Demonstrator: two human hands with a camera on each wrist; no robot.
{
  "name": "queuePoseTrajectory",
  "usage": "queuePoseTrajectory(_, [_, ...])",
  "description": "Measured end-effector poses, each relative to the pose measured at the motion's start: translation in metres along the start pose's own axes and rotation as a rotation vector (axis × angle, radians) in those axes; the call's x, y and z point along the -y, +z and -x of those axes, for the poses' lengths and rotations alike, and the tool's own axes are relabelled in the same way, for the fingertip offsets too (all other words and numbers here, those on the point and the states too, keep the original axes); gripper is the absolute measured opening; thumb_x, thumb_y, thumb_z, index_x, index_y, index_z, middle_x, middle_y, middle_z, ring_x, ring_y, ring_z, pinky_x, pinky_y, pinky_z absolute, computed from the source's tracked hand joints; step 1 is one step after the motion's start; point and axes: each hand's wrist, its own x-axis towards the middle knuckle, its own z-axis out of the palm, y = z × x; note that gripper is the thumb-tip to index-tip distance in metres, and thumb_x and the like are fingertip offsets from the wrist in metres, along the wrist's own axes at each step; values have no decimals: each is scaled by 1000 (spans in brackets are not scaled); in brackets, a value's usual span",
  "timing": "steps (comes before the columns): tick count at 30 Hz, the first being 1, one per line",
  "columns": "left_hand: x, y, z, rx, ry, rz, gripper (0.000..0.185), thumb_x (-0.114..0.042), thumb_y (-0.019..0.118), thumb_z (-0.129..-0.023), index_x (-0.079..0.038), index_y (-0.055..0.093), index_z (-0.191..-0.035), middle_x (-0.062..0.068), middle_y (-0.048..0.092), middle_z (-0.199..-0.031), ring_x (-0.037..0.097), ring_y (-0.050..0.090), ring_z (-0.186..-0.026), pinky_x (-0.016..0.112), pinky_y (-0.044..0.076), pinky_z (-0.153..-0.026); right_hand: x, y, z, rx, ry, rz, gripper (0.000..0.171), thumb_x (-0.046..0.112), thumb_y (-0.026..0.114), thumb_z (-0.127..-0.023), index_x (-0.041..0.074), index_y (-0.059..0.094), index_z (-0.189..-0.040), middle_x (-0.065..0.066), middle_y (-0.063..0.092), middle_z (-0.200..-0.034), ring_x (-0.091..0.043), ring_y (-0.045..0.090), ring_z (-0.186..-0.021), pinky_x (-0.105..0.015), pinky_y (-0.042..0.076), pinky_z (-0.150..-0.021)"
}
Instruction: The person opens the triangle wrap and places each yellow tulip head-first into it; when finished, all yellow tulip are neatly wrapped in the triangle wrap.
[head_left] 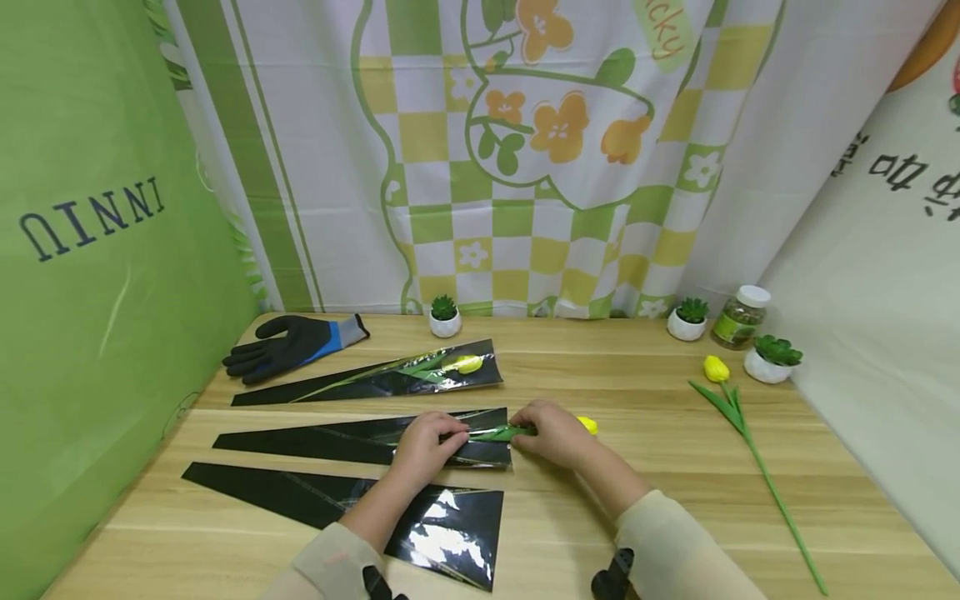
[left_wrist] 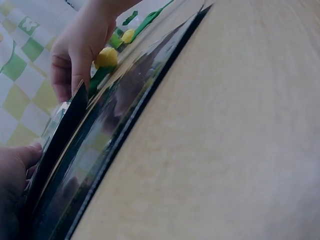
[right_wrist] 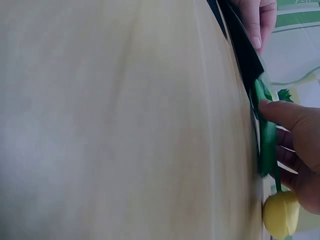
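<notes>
My left hand [head_left: 423,446] holds the middle black flower sleeve [head_left: 300,442], its thumb on the clear front near the wide end. The right hand [head_left: 551,433] pinches an artificial yellow tulip [right_wrist: 281,214] by its green leaves and stem at the sleeve's mouth. Stem and part of the leaves lie inside the sleeve, while the bloom sticks out to the right beyond the hand. Behind is another sleeve [head_left: 300,393] with a yellow tulip [head_left: 468,364] in it. A third black sleeve [head_left: 262,492] lies in front, under the left forearm, with no flower visible in it.
A single yellow tulip [head_left: 765,467] lies on the table's right side. Along the back stand potted succulents [head_left: 446,323] and a white-lidded jar [head_left: 741,321]. A black and blue glove [head_left: 281,350] lies at the back left. Curtains [head_left: 525,250] hang behind the table.
</notes>
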Motion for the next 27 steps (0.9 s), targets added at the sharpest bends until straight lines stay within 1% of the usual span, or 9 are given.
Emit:
queuePoseTrajectory(4, [0,0,0,8,-11,9,13,-18,71,-89,-11,79,-96,6,73,-102,27,65,-103,46,50,-95,-3,-9,9,-27,-1,-18,32,19,75,-84,5,71,-112,-10,70,-109,-29,65,-103,-47,52,-94])
queuePoseTrajectory(9, [0,0,0,19,-22,8,13,-19,71,-89,-11,78,-97,6,73,-103,26,65,-104,46,50,-96,-16,-21,23,-48,60,-74,36,22,72,-88,7,66,-121,-14,65,-127,-39,58,-120,-57,47,-101])
queuePoseTrajectory(13, [0,0,0,19,-27,7,13,-19,71,-89,-12,78,-98,5,73,-104,26,65,-104,46,50,-96,-34,-31,37,-74,110,-166,39,21,71,-90,4,63,-124,-18,61,-131,-43,53,-125,-60,43,-104])
queuePoseTrajectory(16, [1,0,1,16,-26,9,13,-18,71,-89,-12,78,-97,5,73,-103,26,65,-103,46,50,-95,-49,-34,46,-85,156,-242,44,22,72,-90,2,61,-127,-18,62,-128,-38,56,-119,-55,47,-101])
queuePoseTrajectory(18, [0,0,1,14,-32,15,13,-19,71,-89,-12,78,-97,5,73,-103,26,65,-103,46,51,-95,-57,-36,51,-93,187,-285,47,23,74,-88,1,61,-127,-17,64,-124,-33,59,-112,-49,50,-96])
queuePoseTrajectory(19, [0,0,1,13,-32,16,13,-19,71,-89,-12,79,-97,5,73,-103,26,65,-103,46,51,-95,-60,-36,53,-93,190,-300,48,23,74,-88,0,60,-128,-17,64,-122,-31,59,-109,-46,51,-93])
queuePoseTrajectory(21, [0,0,1,10,-33,21,13,-19,72,-89,-12,79,-97,5,73,-103,26,65,-103,46,51,-95,-67,-36,56,-101,190,-317,49,23,75,-87,0,61,-127,-16,66,-118,-27,61,-104,-38,51,-89])
queuePoseTrajectory(24, [1,1,0,9,-35,23,13,-19,72,-89,-13,79,-97,4,73,-103,25,65,-102,45,51,-94,-74,-35,58,-111,187,-335,46,20,76,-86,0,63,-125,-15,68,-117,-24,62,-104,-31,51,-88])
queuePoseTrajectory(27, [1,1,0,8,-33,25,12,-19,72,-89,-13,79,-97,4,73,-103,25,65,-102,45,51,-94,-78,-34,58,-107,186,-326,42,19,75,-86,2,65,-123,-14,69,-117,-22,62,-105,-29,51,-88])
